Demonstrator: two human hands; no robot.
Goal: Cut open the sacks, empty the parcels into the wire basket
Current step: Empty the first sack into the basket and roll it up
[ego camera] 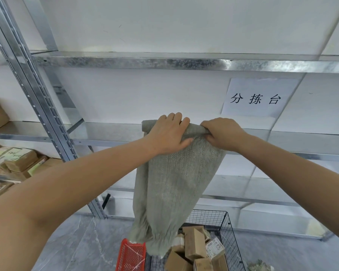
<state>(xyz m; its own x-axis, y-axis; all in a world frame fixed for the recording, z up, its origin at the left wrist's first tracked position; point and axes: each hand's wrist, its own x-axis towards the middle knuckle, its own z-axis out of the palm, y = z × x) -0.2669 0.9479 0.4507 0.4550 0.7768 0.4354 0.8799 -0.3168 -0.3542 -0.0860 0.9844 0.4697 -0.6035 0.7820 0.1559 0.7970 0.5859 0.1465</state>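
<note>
A grey-green woven sack (174, 182) hangs upside down, its mouth low over the black wire basket (228, 229). My left hand (169, 133) and my right hand (222, 133) both grip the sack's bunched upper end at chest height, side by side. The sack hangs limp and flat. Several brown cardboard parcels (195, 244) lie in the basket beneath the sack's mouth, one with a white label. No cutting tool is in view.
A red plastic crate (131, 255) stands left of the basket. Galvanised metal shelving (125, 62) runs along the white wall, with a paper sign (256, 97) on it. More cardboard parcels (16, 160) are stacked on the left shelf. Another sack (259, 265) lies at the bottom right.
</note>
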